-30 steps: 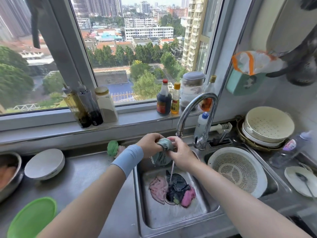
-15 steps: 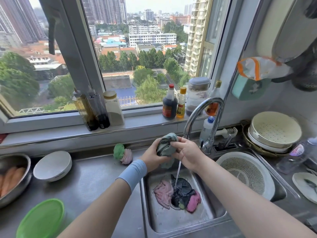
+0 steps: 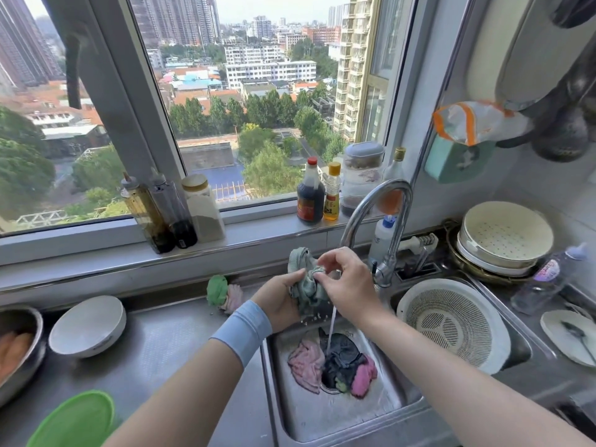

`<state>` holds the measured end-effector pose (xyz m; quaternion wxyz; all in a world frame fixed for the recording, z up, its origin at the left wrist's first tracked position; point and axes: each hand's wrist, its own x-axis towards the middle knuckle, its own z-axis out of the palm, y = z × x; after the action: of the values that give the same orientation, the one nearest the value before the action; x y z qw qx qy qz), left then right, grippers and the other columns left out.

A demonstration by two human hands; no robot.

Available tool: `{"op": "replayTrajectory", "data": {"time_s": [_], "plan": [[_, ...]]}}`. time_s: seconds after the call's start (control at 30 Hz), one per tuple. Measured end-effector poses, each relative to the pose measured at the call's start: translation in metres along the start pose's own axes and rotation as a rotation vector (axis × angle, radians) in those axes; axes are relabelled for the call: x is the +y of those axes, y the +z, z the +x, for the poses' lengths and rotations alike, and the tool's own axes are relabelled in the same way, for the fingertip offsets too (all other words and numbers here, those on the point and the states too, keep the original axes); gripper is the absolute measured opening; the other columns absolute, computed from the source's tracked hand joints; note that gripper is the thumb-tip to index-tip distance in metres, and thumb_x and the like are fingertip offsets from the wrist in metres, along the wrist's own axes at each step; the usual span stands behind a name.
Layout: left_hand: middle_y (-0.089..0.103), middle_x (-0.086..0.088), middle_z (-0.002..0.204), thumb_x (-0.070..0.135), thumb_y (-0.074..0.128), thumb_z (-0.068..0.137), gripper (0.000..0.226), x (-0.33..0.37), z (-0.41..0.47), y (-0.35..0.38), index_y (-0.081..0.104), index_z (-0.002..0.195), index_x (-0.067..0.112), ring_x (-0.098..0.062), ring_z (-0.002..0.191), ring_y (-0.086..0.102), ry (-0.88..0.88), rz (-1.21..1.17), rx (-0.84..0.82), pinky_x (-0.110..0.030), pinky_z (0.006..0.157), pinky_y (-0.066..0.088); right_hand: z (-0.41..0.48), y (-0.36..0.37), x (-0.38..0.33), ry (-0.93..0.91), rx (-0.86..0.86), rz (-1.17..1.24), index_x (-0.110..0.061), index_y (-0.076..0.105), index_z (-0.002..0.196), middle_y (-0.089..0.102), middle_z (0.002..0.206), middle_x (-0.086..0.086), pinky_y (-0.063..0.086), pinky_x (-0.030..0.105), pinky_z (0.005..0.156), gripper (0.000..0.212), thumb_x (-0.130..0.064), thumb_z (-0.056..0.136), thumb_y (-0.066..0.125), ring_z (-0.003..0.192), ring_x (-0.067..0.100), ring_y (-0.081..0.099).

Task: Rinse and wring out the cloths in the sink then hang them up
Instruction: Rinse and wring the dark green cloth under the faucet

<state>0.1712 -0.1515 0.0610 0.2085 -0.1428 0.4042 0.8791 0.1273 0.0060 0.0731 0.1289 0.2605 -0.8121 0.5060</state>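
Note:
A grey-green cloth [image 3: 301, 275] is bunched above the steel sink [image 3: 380, 424], under the tap's spout. My left hand [image 3: 279, 298] grips its lower part from the left. My right hand [image 3: 346, 280] pinches a fold of it at the top right with the fingertips. A thin stream of water falls from the cloth area onto a dark cloth [image 3: 342, 359] over the drain. A pale pink cloth [image 3: 306, 364] lies left of it and a bright pink cloth [image 3: 364, 377] right of it. Wrung green and pink cloths [image 3: 222, 290] sit on the counter behind the sink.
The curved tap [image 3: 387, 221] rises right of my hands. A white colander [image 3: 451, 321] fills the right basin. Bottles [image 3: 311, 195] line the windowsill. On the left counter stand a white bowl [image 3: 87, 324], a green lid [image 3: 74, 421] and a steel bowl [image 3: 19, 346].
My hands have stopped twisting the cloth tightly; the right hand has opened to a fingertip pinch and the cloth has loosened and risen a little. The view has shifted leftward.

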Motion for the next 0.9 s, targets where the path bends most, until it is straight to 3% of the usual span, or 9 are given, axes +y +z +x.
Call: {"op": "replayTrajectory", "data": {"time_s": [0.1, 0.23, 0.33, 0.47, 0.53, 0.6, 0.7, 0.8, 0.9], "plan": [[0.059, -0.017, 0.13, 0.045, 0.061, 0.092, 0.049, -0.011, 0.004, 0.006, 0.067, 0.126, 0.01, -0.034, 0.119, 0.056, -0.052, -0.088, -0.047, -0.059, 0.11, 0.034, 0.004, 0.008, -0.006, 0.009, -0.068, 0.024, -0.024, 0.068, 0.092, 0.068, 0.085, -0.012, 0.053, 0.014, 0.074, 0.021, -0.01, 0.079, 0.079, 0.081, 0.0, 0.065], [0.07, -0.023, 0.106, 0.023, 0.059, 0.093, 0.033, 0.003, 0.007, -0.001, 0.062, 0.119, 0.004, -0.032, 0.091, 0.07, 0.074, -0.117, 0.106, -0.051, 0.084, 0.056, 0.012, -0.01, 0.004, 0.082, -0.309, 0.081, -0.022, 0.071, 0.11, 0.074, 0.096, -0.01, 0.059, 0.031, 0.085, 0.028, -0.006, 0.088, 0.065, 0.091, 0.004, 0.07], [0.071, -0.019, 0.086, -0.003, 0.06, 0.079, 0.032, 0.021, 0.003, -0.008, 0.059, 0.111, -0.001, -0.026, 0.075, 0.07, 0.011, -0.049, 0.188, -0.039, 0.068, 0.062, 0.022, -0.03, 0.019, -0.316, -0.27, -0.246, -0.015, 0.061, 0.128, 0.059, 0.13, 0.001, 0.05, 0.035, 0.101, 0.051, 0.009, 0.083, 0.056, 0.117, 0.016, 0.061], [0.068, -0.016, 0.095, -0.005, 0.056, 0.076, 0.045, 0.036, -0.007, 0.003, 0.054, 0.12, 0.004, -0.024, 0.082, 0.068, -0.153, 0.363, 0.04, -0.034, 0.067, 0.059, 0.034, -0.027, 0.022, -0.741, -0.609, -0.757, -0.029, 0.005, 0.16, 0.001, 0.167, 0.011, 0.029, 0.055, 0.117, 0.109, 0.007, 0.074, 0.063, 0.152, 0.031, 0.013], [0.069, -0.016, 0.1, -0.005, 0.054, 0.075, 0.048, 0.043, -0.008, 0.011, 0.054, 0.122, 0.003, -0.027, 0.09, 0.068, -0.202, 0.49, -0.084, -0.037, 0.076, 0.059, 0.041, -0.021, 0.02, -0.834, -0.644, -0.838, -0.029, -0.002, 0.159, 0.009, 0.164, 0.018, 0.04, 0.056, 0.109, 0.115, -0.003, 0.074, 0.069, 0.146, 0.037, 0.025], [0.069, -0.017, 0.104, -0.005, 0.06, 0.078, 0.046, 0.05, -0.006, 0.019, 0.055, 0.122, 0.002, -0.031, 0.096, 0.067, -0.241, 0.567, -0.117, -0.043, 0.085, 0.058, 0.047, -0.017, 0.015, -0.874, -0.586, -0.833, -0.024, 0.006, 0.159, 0.044, 0.139, 0.021, 0.053, 0.045, 0.086, 0.11, -0.012, 0.074, 0.074, 0.113, 0.034, 0.052], [0.069, -0.009, 0.1, 0.002, 0.076, 0.078, 0.039, 0.051, 0.0, 0.03, 0.063, 0.114, 0.008, -0.026, 0.092, 0.069, -0.254, 0.868, -0.028, -0.042, 0.083, 0.058, 0.052, -0.01, 0.011, -0.829, -0.537, -0.873, -0.013, 0.019, 0.158, 0.062, 0.093, 0.008, 0.049, 0.037, 0.055, 0.088, -0.019, 0.084, 0.065, 0.073, 0.026, 0.06], [0.068, -0.008, 0.092, 0.01, 0.078, 0.074, 0.031, 0.043, 0.017, 0.035, 0.068, 0.104, 0.011, -0.028, 0.084, 0.068, -0.13, 1.239, 0.201, -0.041, 0.079, 0.059, 0.052, -0.002, 0.01, -0.567, -0.6, -0.973, -0.012, 0.019, 0.155, 0.069, 0.101, 0.006, 0.048, 0.036, 0.058, 0.076, -0.025, 0.091, 0.057, 0.081, 0.03, 0.07], [0.07, -0.01, 0.106, 0.017, 0.056, 0.089, 0.023, 0.035, 0.027, 0.046, 0.068, 0.107, 0.011, -0.03, 0.101, 0.066, -0.061, 2.07, 0.252, -0.037, 0.08, 0.052, 0.044, 0.01, 0.014, -0.248, -0.653, -0.941, -0.011, 0.032, 0.143, 0.07, 0.106, 0.006, 0.049, 0.037, 0.061, 0.062, -0.016, 0.087, 0.059, 0.09, 0.032, 0.07]]}}
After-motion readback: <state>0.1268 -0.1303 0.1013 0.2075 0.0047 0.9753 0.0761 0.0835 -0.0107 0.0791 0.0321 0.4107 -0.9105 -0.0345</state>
